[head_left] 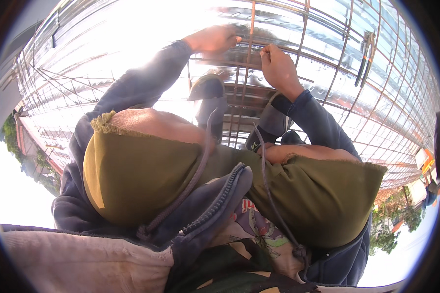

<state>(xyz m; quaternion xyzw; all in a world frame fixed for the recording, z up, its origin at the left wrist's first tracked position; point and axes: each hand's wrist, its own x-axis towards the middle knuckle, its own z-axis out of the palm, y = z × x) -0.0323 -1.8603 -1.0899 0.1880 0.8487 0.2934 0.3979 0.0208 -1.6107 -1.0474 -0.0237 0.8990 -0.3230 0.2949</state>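
My left hand (215, 39) reaches forward over a grid of thin brown rebar (252, 22), its fingers closed in a pinch beside an upright-running bar. On the other side of that bar is my right hand (280, 68), its fingers curled with thumb against forefinger. Whatever either hand holds is too small or hidden to make out. Glare washes out much of the area around my left hand. A pair of pincers (364, 61) with dark handles lies on the grid, off to the right of my right hand.
Shiny ribbed metal decking (322, 90) shows beneath the bars. I squat on the mesh, my shoes (207, 88) between my arms. More bars stretch away to the left and right. Trees (391, 229) and an orange object (427, 160) appear at the right rim.
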